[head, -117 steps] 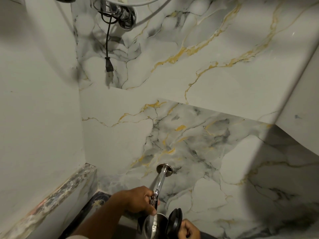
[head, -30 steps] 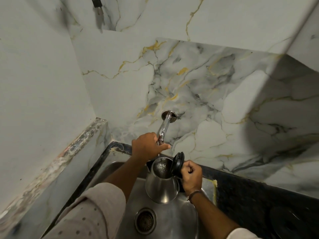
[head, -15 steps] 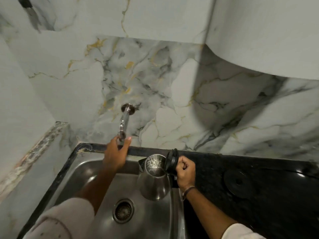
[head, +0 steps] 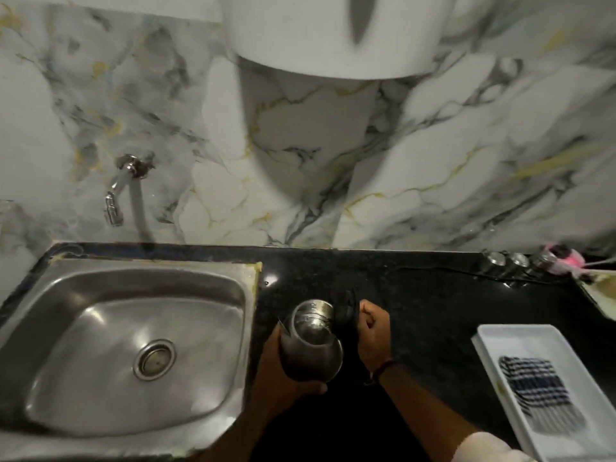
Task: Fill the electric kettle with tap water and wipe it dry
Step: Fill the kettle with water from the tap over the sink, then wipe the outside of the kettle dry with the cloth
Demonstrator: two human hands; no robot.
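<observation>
The steel electric kettle is over the black countertop, right of the sink, its black lid hinged open and water visible inside. My right hand is closed around the kettle's black handle. My left hand cups the kettle's lower left side. The chrome wall tap hangs over the sink's back left, with no hand on it. A folded blue-and-white striped cloth lies in a white tray at the right.
The steel sink with its drain fills the left. Three small steel jars and a pink item stand at the back right by a black cord. A white cylinder hangs on the marble wall above.
The kettle has moved right, from under the tap in the sink to over the countertop. My left hand left the tap and now holds the kettle's side.
</observation>
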